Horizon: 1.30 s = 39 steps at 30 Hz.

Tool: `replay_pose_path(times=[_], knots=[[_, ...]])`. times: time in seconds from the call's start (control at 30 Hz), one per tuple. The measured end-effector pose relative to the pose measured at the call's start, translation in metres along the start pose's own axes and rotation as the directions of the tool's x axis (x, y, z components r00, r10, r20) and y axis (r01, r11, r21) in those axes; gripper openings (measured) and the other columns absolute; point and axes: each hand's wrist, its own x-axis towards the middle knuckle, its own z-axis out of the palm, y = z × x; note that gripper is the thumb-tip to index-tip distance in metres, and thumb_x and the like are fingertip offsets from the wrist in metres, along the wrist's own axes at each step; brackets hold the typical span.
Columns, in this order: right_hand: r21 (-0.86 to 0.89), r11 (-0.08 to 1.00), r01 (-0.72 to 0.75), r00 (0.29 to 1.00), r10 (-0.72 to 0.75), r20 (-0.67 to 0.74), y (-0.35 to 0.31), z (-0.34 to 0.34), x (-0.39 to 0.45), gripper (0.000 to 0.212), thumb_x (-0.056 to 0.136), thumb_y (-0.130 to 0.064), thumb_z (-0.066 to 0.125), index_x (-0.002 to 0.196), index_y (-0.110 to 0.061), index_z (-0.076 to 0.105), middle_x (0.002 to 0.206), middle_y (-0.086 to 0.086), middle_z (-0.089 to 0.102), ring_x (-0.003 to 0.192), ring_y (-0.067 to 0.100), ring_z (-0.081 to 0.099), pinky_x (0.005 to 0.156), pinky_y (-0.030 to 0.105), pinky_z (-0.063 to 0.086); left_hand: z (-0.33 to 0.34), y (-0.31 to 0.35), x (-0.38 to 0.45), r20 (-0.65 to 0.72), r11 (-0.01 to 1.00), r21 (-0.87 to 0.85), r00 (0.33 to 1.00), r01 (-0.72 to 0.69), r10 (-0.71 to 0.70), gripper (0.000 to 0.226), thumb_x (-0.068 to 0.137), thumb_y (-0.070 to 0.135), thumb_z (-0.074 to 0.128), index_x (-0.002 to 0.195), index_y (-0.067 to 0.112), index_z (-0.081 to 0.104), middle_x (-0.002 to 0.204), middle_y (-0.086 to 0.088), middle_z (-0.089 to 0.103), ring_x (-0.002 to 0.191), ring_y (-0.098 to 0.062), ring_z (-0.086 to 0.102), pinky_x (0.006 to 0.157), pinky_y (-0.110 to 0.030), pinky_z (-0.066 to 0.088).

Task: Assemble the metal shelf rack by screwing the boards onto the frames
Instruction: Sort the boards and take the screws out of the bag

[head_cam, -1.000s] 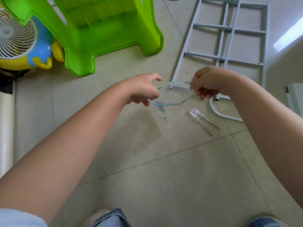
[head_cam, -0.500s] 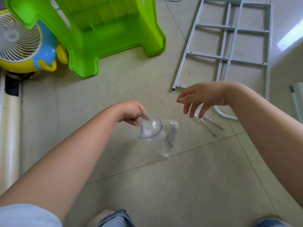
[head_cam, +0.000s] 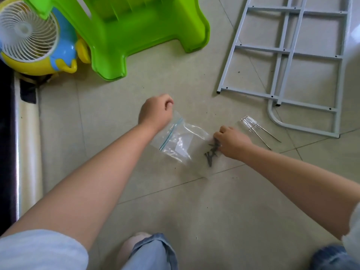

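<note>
Left hand (head_cam: 155,114) pinches the zip bag (head_cam: 178,139) by its mouth; right hand (head_cam: 231,142), fingers curled, gathers dark screws (head_cam: 211,152) on the floor beside it. Best keep them piled, near the frame (head_cam: 288,53)

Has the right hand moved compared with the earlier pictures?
Yes. The right hand went down from beside the metal frame to the screws on the floor.

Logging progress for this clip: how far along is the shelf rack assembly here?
Barely begun. Done: the zip bag is open and dark screws lie on the floor. In hand: the left hand holds the bag while the right hand reaches the screws. Left: the metal frames lie flat with no boards attached; the screwdrivers lie untouched.
</note>
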Motion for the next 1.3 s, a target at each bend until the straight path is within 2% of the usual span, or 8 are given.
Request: replay_pose_path(times=[0.1, 0.23, 0.37, 0.57, 0.83, 0.9, 1.03, 1.3], knots=[[0.048, 0.998, -0.044, 0.999, 0.044, 0.003, -0.001, 0.001, 0.002, 0.021, 0.088, -0.015, 0.05, 0.104, -0.006, 0.059, 0.11, 0.013, 0.053, 0.099, 0.03, 0.054, 0.068, 0.029, 0.041, 0.014, 0.013, -0.023, 0.315, 0.929, 0.112, 0.9, -0.352, 0.303, 0.027, 0.091, 0.029, 0.053, 0.112, 0.014, 0.062, 0.109, -0.005, 0.063, 0.097, -0.024, 0.058, 0.076, -0.026, 0.041], [0.11, 0.991, -0.072, 0.993, 0.061, 0.1, 0.003, -0.023, -0.002, 0.019, 0.088, -0.013, 0.049, 0.088, -0.004, 0.065, 0.092, 0.015, 0.065, 0.086, 0.03, 0.062, 0.065, 0.026, 0.044, 0.034, 0.01, -0.036, 0.581, 0.786, 0.326, 0.768, -0.525, 0.272, 0.046, 0.088, 0.048, 0.053, 0.123, 0.019, 0.051, 0.123, 0.0, 0.055, 0.114, -0.021, 0.052, 0.086, -0.029, 0.042], [0.452, 0.859, -0.24, 0.967, 0.169, 0.192, 0.009, -0.032, -0.011, 0.023, 0.084, -0.003, 0.049, 0.062, -0.007, 0.052, 0.054, 0.006, 0.052, 0.037, 0.01, 0.051, 0.04, 0.013, 0.043, 0.06, 0.008, -0.062, 0.616, 0.76, 0.388, 0.76, -0.521, 0.207, 0.06, 0.081, 0.058, 0.056, 0.12, 0.013, 0.048, 0.123, -0.007, 0.052, 0.115, -0.027, 0.05, 0.085, -0.036, 0.044], [0.78, 0.515, -0.355, 0.928, 0.095, 0.36, 0.006, -0.041, -0.024, 0.027, 0.083, 0.004, 0.051, 0.058, -0.004, 0.047, 0.049, 0.007, 0.043, 0.037, 0.015, 0.037, 0.035, 0.018, 0.033, 0.079, 0.01, -0.075, 0.513, 0.883, 0.4, 0.858, -0.246, 0.007, 0.062, 0.083, 0.048, 0.06, 0.125, 0.01, 0.036, 0.128, -0.01, 0.047, 0.118, -0.031, 0.049, 0.088, -0.039, 0.044], [0.814, 0.442, -0.376, 0.893, -0.061, 0.445, 0.023, -0.041, -0.033, 0.034, 0.086, 0.006, 0.047, 0.054, -0.007, 0.041, 0.051, 0.009, 0.039, 0.032, 0.014, 0.039, 0.037, 0.019, 0.036, 0.073, 0.024, -0.077, 0.568, 0.822, 0.348, 0.799, -0.451, 0.198, 0.028, 0.092, 0.019, 0.041, 0.116, 0.009, 0.052, 0.12, -0.011, 0.054, 0.111, -0.031, 0.053, 0.081, -0.033, 0.043], [0.81, 0.477, -0.342, 0.897, -0.09, 0.432, 0.029, -0.046, -0.033, 0.038, 0.089, -0.003, 0.053, 0.054, -0.009, 0.04, 0.052, 0.007, 0.038, 0.037, 0.013, 0.041, 0.043, 0.022, 0.04, 0.062, 0.025, -0.077, 0.603, 0.822, 0.278, 0.757, -0.496, 0.253, 0.021, 0.089, 0.023, 0.045, 0.102, 0.01, 0.056, 0.113, -0.008, 0.058, 0.105, -0.03, 0.054, 0.073, -0.029, 0.039], [0.351, 0.934, -0.073, 0.907, -0.084, 0.412, 0.03, -0.076, -0.043, 0.041, 0.077, -0.042, 0.069, 0.064, -0.015, 0.041, 0.056, -0.003, 0.05, 0.048, 0.008, 0.053, 0.05, 0.019, 0.037, 0.035, 0.035, -0.068, 0.556, 0.846, 0.136, 0.747, -0.515, 0.365, 0.017, 0.074, 0.034, 0.036, 0.065, 0.019, 0.038, 0.081, -0.002, 0.056, 0.078, -0.024, 0.05, 0.06, -0.026, 0.026], [-0.015, 0.997, 0.077, 0.932, -0.066, 0.356, 0.031, -0.108, -0.06, 0.025, 0.086, -0.021, 0.051, 0.064, -0.016, 0.039, 0.065, -0.003, 0.046, 0.06, 0.015, 0.046, 0.052, 0.02, 0.034, 0.018, 0.053, -0.05, 0.435, 0.851, -0.156, 0.739, -0.501, 0.515, 0.016, 0.062, 0.034, 0.036, 0.052, 0.027, 0.026, 0.051, 0.01, 0.034, 0.05, -0.003, 0.034, 0.052, -0.018, 0.025]])
